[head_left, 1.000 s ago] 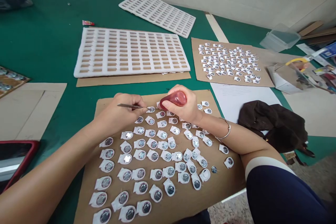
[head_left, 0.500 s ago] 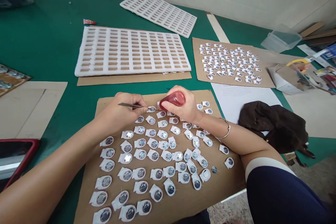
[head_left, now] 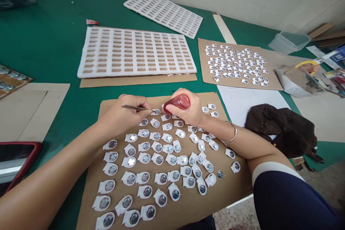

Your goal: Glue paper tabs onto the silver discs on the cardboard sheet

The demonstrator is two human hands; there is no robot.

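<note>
My left hand (head_left: 129,112) is closed around thin metal tweezers (head_left: 133,107), their tip touching a small white piece with a round silvery disc (head_left: 156,111). In my right hand (head_left: 190,109) is a dark red squeeze bottle (head_left: 179,102), tilted down toward the left. Its nozzle is hidden behind my fingers and thumb. Both hands are over the far part of a brown cardboard sheet (head_left: 199,208), which carries several rows of the same white pieces with discs. A lone round disc (head_left: 220,174) without its white part lies near the sheet's right side.
Beyond the sheet lie two white slotted trays (head_left: 137,52) on the green table (head_left: 54,50). A second cardboard (head_left: 206,75) with many small pieces is at the back right. Dark brown cloth (head_left: 280,129) lies right, a red-edged device (head_left: 18,165) left.
Almost nothing differs. The view has shifted very slightly, while both hands, the tweezers and the red bottle keep their places over the same piece.
</note>
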